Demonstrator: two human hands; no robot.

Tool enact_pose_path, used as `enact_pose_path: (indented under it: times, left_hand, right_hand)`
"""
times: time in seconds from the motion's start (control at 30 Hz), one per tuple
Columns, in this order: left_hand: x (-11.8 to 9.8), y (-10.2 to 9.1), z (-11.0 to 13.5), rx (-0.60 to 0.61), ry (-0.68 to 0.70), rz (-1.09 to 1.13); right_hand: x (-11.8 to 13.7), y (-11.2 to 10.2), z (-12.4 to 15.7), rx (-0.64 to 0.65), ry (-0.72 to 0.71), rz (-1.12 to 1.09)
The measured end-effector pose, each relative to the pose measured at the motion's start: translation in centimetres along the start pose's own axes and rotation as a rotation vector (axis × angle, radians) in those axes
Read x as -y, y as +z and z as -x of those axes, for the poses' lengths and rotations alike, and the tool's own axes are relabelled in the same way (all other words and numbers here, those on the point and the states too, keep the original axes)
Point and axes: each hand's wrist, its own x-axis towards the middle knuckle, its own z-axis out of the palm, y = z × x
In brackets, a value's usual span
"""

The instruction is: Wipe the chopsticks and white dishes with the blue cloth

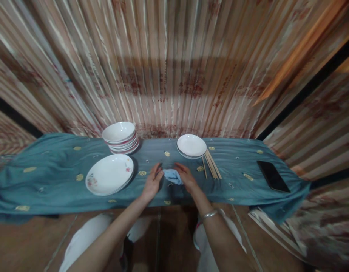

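A crumpled light blue cloth is stretched between my two hands, just over the near middle of the covered table. My left hand pinches its left end, with the fingertips partly smeared. On the other side, my right hand grips the right end, its fingers bent over the cloth's edge. A silver bangle circles my right wrist. Nearest to my left hand is a short stack of white oval plates with floral decoration. Beyond my right hand sit small white dishes, stacked with dark rims.
Stacked white bowls with red bands stand at the back left. Several wooden chopsticks lie beside the small dishes. A black phone rests toward the right end. The table has a teal cloth cover; a pleated curtain hangs behind.
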Motion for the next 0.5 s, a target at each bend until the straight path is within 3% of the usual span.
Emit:
enact_pose_path:
  times: [0.23, 0.4, 0.5]
  left_hand:
    - [-3.5, -7.5, 1.7, -0.127, 0.232, -0.228]
    - [-4.5, -13.8, 0.3, -0.465, 0.397, -0.411]
    - [-3.4, -17.4, -0.8, -0.645, 0.283, -0.333]
  right_hand:
    - [-0.7, 7.2, 3.5, 0.46, 0.062, 0.084]
    - [0.0, 10.5, 5.2, 0.638, 0.04, 0.11]
    - [0.1, 12.0, 5.5, 0.668, 0.023, 0.09]
